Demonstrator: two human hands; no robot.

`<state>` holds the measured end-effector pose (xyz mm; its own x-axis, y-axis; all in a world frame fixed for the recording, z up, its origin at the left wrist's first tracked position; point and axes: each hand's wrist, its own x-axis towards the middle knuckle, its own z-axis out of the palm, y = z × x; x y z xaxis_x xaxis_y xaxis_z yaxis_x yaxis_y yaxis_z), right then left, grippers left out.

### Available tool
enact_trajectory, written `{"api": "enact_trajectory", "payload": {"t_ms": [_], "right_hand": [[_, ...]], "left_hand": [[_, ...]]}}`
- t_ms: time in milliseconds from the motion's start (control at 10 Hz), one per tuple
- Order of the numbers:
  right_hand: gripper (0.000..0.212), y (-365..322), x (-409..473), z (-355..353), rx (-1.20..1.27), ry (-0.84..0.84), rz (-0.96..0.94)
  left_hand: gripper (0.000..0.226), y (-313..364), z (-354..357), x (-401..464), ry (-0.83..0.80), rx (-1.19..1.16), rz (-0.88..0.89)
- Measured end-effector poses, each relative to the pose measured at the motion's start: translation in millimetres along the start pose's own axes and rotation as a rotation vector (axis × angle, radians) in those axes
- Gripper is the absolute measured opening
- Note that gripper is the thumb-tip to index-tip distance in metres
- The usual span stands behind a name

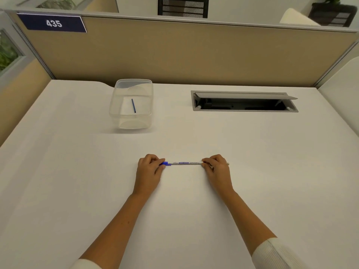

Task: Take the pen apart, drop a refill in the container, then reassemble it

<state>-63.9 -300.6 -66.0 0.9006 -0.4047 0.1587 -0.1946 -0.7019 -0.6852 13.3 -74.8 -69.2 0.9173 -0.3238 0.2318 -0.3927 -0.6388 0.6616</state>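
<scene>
pen held at both ends over desk, refill in container

pen lies level, left to right, low over the white desk, in front of the person. can't tell if it touches the desk. barrel is white with blue print and a blue part at its left end. left hand has fingers curled and pinched on the blue end. right hand has fingers closed on the white end, ring on one finger. both forearms are bare, with white sleeves at the bottom edge.

clear plastic container sits farther back on the desk, left of centre, well apart from the hands, no lid on. thin blue refill lies on its bottom, a bit slanted.

grey cable hatch is set in the desk to the right of the container, flap open. tan partition is behind, with a blue sign reading 435 at upper left.
</scene>
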Motion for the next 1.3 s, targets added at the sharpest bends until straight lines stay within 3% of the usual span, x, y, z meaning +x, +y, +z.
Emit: {"api": "enact_trajectory", "payload": {"t_ms": [400, 500, 700, 900, 1000, 1200, 1300], "right_hand": [[0.018, 3.3, 0.9, -6.2, 0.047, -0.081, -0.039], [0.030, 3.3, -3.1, -1.9, 0.027, -0.090, -0.022], [0.049, 1.6, -26.9, 5.4, -0.246, -0.034, -0.039], [0.060, 11.8, -31.0, 6.0, -0.492, -0.196, 0.025], [0.059, 15.1, -31.8, 4.5, -0.502, -0.236, 0.015], [0.059, 6.6, -28.7, -11.8, -0.502, -0.125, -0.093], [0.060, 2.0, -24.4, -22.5, -0.497, -0.049, -0.141]], "left_hand": [[0.036, 5.6, -0.8, -10.7, 0.006, 0.065, -0.045], [0.043, 3.6, -3.3, -11.7, -0.003, 0.078, -0.060], [0.049, 10.1, -8.0, -27.6, -0.074, 0.327, -0.064], [0.059, 10.7, -5.9, -37.1, -0.170, 0.497, -0.124], [0.064, 8.6, -0.6, -38.9, -0.223, 0.532, -0.115], [0.062, 3.4, -14.3, -26.7, -0.178, 0.571, 0.092], [0.065, 4.7, -22.2, -18.2, -0.116, 0.559, 0.105]]}}
